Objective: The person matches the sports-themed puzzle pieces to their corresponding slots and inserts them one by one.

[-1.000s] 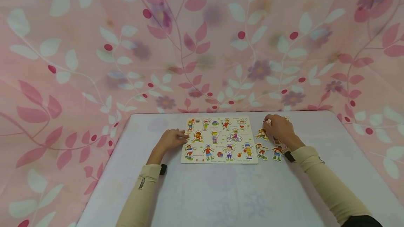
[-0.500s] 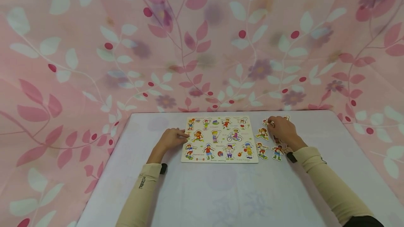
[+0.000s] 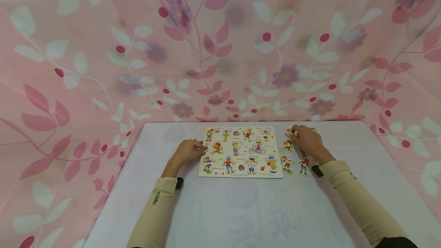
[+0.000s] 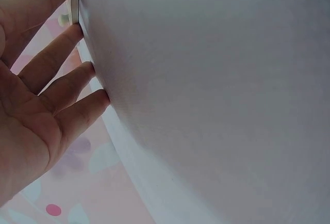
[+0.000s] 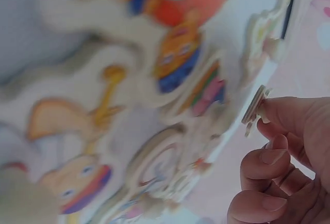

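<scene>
On the white table (image 3: 241, 209) lies the puzzle board (image 3: 240, 151), flat and centred; loose pieces (image 3: 287, 163) lie just beside its right edge. The left hand (image 3: 187, 151) rests on the table with fingers (image 4: 72, 113) straight and relaxed, fingertips touching the board's left edge (holding nothing). The right hand (image 3: 307, 141) sits over the loose pieces; its curled fingers (image 5: 268, 157) pinch one small piece (image 5: 253, 108) by its edge, near the far end of the loose group. A pink floral cloth (image 3: 103, 49) hangs behind the table.
</scene>
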`<state>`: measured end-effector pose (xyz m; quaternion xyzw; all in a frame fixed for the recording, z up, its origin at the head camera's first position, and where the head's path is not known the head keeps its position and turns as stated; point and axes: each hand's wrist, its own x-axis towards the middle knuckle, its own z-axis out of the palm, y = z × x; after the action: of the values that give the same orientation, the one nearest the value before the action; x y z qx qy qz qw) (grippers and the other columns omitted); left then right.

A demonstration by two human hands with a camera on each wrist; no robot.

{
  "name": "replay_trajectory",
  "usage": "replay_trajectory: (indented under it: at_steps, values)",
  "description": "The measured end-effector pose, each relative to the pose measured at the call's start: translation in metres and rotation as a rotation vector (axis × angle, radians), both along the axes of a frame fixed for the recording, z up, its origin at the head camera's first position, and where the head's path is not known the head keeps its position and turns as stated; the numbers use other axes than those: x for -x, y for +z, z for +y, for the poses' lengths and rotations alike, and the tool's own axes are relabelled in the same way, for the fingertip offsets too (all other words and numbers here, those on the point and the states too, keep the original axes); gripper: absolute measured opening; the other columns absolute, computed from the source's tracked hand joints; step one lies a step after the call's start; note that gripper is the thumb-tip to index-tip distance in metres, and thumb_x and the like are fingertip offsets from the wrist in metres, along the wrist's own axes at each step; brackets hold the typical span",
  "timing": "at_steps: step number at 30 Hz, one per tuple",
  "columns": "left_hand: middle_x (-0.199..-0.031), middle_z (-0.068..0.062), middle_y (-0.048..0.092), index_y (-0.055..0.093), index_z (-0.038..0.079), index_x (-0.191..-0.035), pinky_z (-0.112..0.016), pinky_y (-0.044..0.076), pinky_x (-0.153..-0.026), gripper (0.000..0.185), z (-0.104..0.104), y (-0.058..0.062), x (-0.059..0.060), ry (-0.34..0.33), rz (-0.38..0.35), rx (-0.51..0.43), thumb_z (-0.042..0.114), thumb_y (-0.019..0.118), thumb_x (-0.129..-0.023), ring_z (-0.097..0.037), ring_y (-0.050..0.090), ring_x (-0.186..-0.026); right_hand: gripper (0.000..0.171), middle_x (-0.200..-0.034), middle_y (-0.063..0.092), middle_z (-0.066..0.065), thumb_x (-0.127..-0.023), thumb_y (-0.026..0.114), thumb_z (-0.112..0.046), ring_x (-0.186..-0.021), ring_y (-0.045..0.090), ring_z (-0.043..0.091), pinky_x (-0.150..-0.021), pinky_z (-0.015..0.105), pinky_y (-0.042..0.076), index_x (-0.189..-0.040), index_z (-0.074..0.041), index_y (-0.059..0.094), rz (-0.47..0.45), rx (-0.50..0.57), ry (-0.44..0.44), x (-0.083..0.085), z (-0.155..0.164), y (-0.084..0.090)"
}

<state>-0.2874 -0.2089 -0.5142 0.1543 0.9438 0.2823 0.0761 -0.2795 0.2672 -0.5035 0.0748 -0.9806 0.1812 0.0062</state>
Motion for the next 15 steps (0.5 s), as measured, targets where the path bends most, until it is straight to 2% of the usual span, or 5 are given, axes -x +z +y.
replay_trajectory:
  at_steps: [8,15]
  values:
    - [-0.127,-0.007,0.065,0.079,0.016,-0.107,-0.049,0.029,-0.114,0.023,-0.001,0.002,-0.001,-0.003,0.015,0.005,0.021,0.079,-0.085,-0.036,0.045,-0.134,0.021,-0.08,0.055,0.005,-0.098,0.061,-0.021,-0.06,0.048,0.018,-0.046,0.031,0.036,-0.113,-0.007,0.063,0.006,0.004,0.028,0.001,-0.026,0.011]
    - [-0.126,-0.008,0.066,0.079,0.015,-0.105,-0.05,0.03,-0.113,0.021,0.001,0.004,-0.003,0.004,0.014,0.0,0.021,0.079,-0.085,-0.037,0.045,-0.134,0.018,-0.076,0.054,0.003,-0.098,0.062,-0.022,-0.055,0.046,0.017,-0.044,0.03,0.035,-0.11,-0.009,0.064,0.006,0.015,0.052,0.006,-0.051,0.012]
